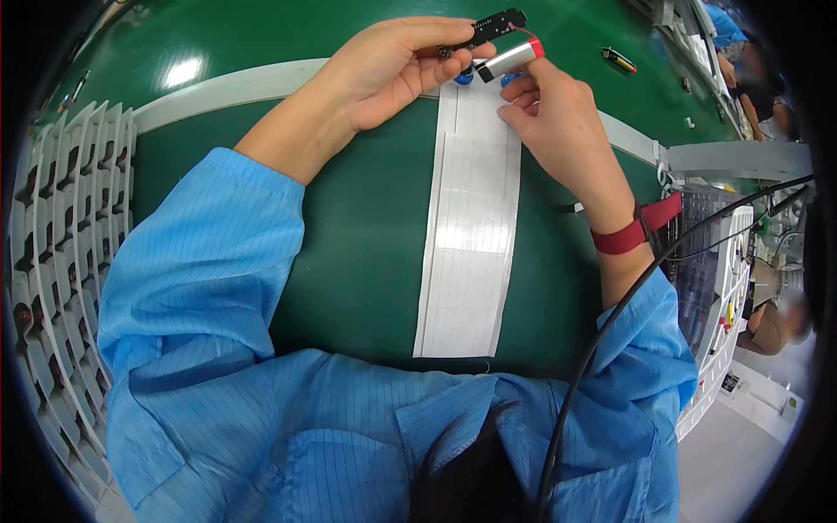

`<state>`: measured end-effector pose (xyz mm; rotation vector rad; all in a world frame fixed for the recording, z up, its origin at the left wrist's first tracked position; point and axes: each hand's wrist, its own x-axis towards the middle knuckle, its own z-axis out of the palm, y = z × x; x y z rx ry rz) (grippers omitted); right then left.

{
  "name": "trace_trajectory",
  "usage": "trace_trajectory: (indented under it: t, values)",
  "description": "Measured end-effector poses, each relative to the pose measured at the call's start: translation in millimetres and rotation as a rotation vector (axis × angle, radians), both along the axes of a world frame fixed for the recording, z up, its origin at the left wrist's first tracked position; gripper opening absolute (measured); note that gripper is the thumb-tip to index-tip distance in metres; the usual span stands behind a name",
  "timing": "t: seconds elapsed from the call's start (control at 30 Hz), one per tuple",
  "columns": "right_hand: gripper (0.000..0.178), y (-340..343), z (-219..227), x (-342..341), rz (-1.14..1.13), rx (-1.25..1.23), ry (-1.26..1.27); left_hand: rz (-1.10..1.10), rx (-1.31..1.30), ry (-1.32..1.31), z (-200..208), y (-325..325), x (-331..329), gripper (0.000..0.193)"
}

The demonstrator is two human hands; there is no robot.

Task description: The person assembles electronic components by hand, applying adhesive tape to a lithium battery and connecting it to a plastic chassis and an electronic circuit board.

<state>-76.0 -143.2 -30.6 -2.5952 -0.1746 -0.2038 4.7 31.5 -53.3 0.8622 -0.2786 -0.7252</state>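
Note:
Near the far side of the green mat, my left hand (397, 65) pinches a small black circuit board (499, 28) between thumb and fingers. Just below the board is a silver battery pack (507, 61) with a red end and a black end. My right hand (558, 105) touches the battery's red end with its index finger, the other fingers curled; how firmly it grips is partly hidden. A thin wire shows between board and battery. Beneath both hands lies a long white strip sheet (471, 227), with blue round pieces (465, 77) at its far end.
White slotted trays (74, 244) stand along the left edge, and clear trays (706, 261) at the right. A black cable (602, 327) crosses my right arm. A pen-like item (619, 59) lies far right. Other people (772, 322) sit beyond the right edge.

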Motion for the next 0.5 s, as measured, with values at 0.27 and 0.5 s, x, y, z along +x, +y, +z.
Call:
trace_trajectory:
  t: [0.27, 0.5]
  values:
    - [0.028, -7.6, -7.4, 5.3, -0.103, 0.154, 0.027, -0.076, -0.102, -0.213, -19.1, -5.5, 9.0, 0.022]
    - [0.027, 1.9, -3.9, -42.7, 0.179, -0.067, -0.454, 0.114, 0.232, -0.144, -2.9, -3.4, -6.4, 0.024]
